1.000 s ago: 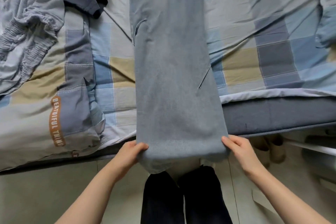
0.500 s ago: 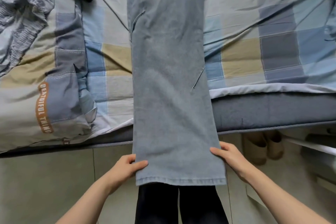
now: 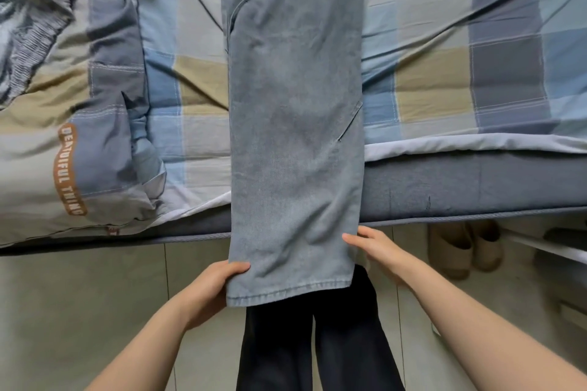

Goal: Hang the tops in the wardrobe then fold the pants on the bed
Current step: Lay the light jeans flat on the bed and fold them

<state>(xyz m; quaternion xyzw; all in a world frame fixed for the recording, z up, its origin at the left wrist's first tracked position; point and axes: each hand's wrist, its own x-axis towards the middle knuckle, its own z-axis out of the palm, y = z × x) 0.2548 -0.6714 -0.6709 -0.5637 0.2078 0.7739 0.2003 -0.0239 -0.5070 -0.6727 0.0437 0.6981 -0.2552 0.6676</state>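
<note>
Pants (image 3: 295,136) now hang flat off the near bed (image 3: 444,187) edge, hem unrolled since a second ago: your left hand (image 3: 212,289) pinches the left hem corner, your right hand (image 3: 378,247) rests straight-fingered on the right edge, ready for folding.

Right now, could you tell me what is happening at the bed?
A person is folding pale blue jeans laid lengthwise on the checked bed, with the leg ends hanging over its edge. The left hand grips the hem corner, thumb on top. The right hand touches the opposite edge with fairly straight fingers. The jeans are not yet folded across.
</note>
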